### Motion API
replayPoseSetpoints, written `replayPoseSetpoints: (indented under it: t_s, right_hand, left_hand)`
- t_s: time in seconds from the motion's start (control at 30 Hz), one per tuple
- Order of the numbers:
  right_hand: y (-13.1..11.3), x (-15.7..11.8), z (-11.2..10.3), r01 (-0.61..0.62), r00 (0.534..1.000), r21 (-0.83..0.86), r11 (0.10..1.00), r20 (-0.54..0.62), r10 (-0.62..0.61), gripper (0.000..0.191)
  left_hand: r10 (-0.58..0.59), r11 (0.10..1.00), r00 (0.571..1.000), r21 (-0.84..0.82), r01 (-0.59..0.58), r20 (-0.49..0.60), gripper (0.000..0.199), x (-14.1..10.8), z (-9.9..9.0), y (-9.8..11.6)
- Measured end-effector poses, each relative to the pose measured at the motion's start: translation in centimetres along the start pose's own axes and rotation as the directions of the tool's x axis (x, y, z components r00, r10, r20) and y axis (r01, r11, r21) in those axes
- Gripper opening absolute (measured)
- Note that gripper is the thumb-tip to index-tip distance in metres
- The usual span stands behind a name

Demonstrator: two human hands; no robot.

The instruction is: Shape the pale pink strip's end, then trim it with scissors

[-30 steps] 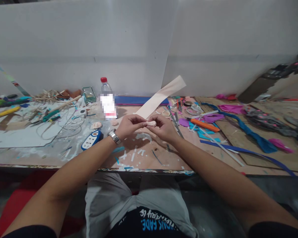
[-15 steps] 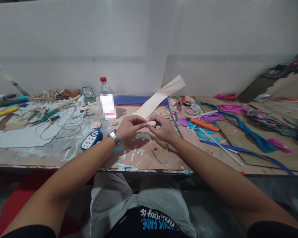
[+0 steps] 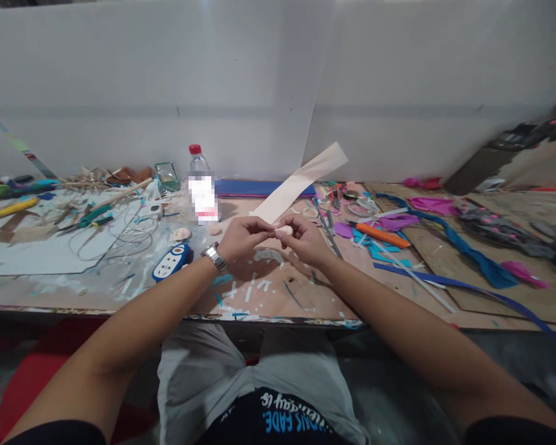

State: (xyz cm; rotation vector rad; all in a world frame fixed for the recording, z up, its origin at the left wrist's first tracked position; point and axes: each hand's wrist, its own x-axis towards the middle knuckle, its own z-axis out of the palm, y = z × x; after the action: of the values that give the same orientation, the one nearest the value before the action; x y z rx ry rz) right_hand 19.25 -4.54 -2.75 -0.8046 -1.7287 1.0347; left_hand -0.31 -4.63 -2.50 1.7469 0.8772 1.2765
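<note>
A small crumpled roll of pale pink crepe paper (image 3: 285,230) is held up between my two hands over the table. My left hand (image 3: 245,238), with a metal watch on the wrist, pinches its left end between thumb and fingers. My right hand (image 3: 304,240) closes around the other end, thumb on the near side. Behind the hands a long cream crepe paper strip (image 3: 301,179) slants up to the right; its lower end is hidden by my left hand, so I cannot tell whether it joins the roll. Two similar crumpled pieces, a larger one (image 3: 180,234) and a smaller one (image 3: 214,229), lie to the left.
A red-capped bottle (image 3: 199,162) stands behind a blue-and-white power strip (image 3: 170,262). Pliers (image 3: 88,224), sticks and cable lie left on a white board (image 3: 50,262). An orange cutter (image 3: 382,235), coloured paper scraps and a blue ribbon (image 3: 467,281) lie right.
The pink roll has turned slightly between my fingertips, and the right-hand fingers have shifted over it. The whole view has moved a little; the table items stay put.
</note>
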Motion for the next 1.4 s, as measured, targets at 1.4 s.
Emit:
replayPoseSetpoints:
  t_s: [1.4]
  right_hand:
    - [0.8,0.1,0.0,-0.07,0.998,0.04,0.997,0.003,0.07,0.032]
  left_hand:
    - [-0.17,0.951,0.981,-0.246,0.188,0.091,0.04,0.4,-0.1,-0.3]
